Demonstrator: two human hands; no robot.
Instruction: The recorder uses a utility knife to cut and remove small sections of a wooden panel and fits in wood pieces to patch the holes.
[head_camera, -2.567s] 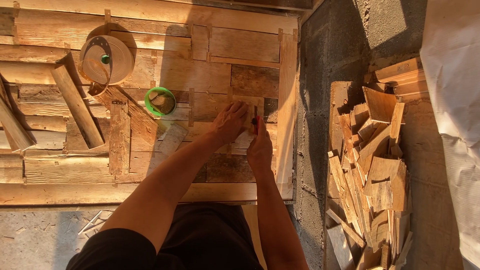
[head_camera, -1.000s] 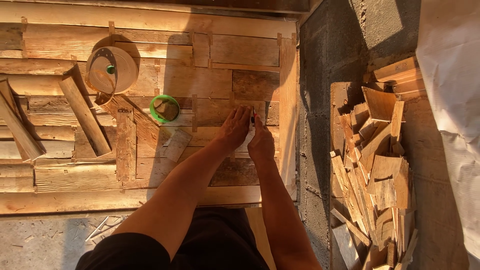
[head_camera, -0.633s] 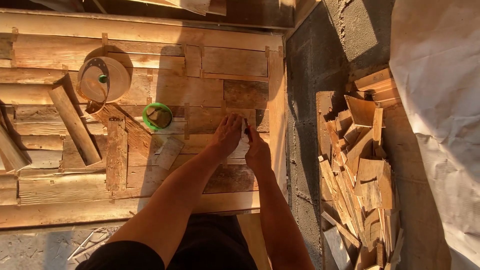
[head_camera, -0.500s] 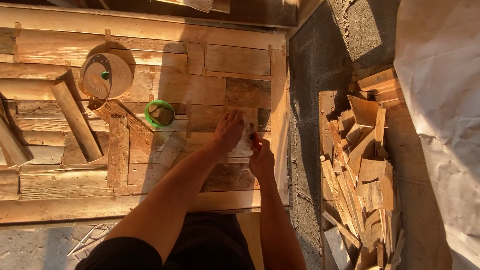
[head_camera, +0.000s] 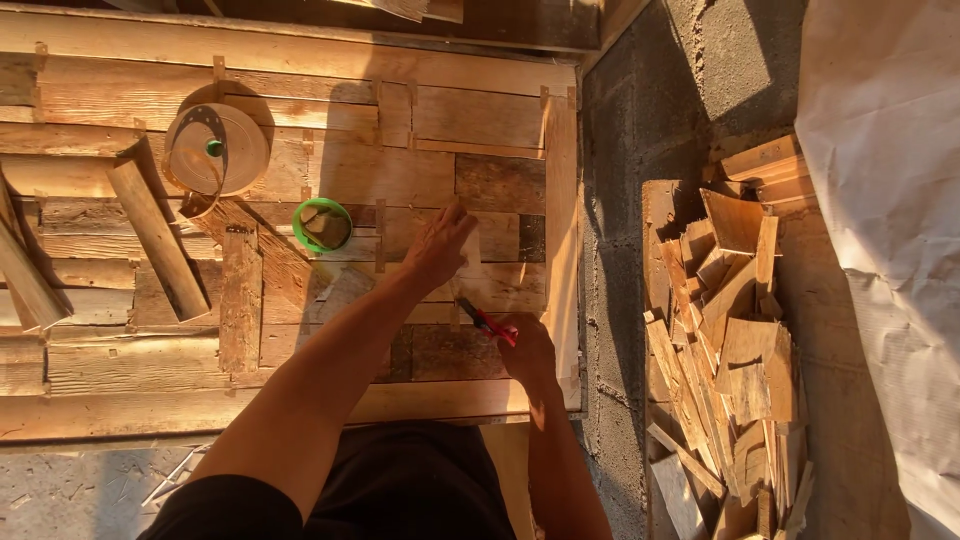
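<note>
Your right hand (head_camera: 528, 350) closed around a red-handled tool (head_camera: 487, 323), probably a knife or cutter, just below the small wood piece (head_camera: 470, 250) that your left hand (head_camera: 438, 245) pinned flat to the panel (head_camera: 300, 60). The tool's long axis ran on a slant, its handle buried in your right fist and its dark tip aimed up and to the left, toward the lower edge of that piece; whether the tip touched wood could not be told. Your left hand lay palm down with fingers (head_camera: 455, 212) spread and flat, gripping nothing, apparently pressing the piece down to steady it for the tool.

Left of the piece stood a green cup (head_camera: 322, 224), near but apart, likely kept within reach. Farther up and left of it sat a big roll of paper tape (head_camera: 216, 150). Left of the piece, well apart, a loose batten (head_camera: 157, 238) lay aslant on the panel. Right of the piece, across a strip of concrete, scrap offcuts (head_camera: 725, 330) were heaped beside a pale sheet (head_camera: 880, 200).
</note>
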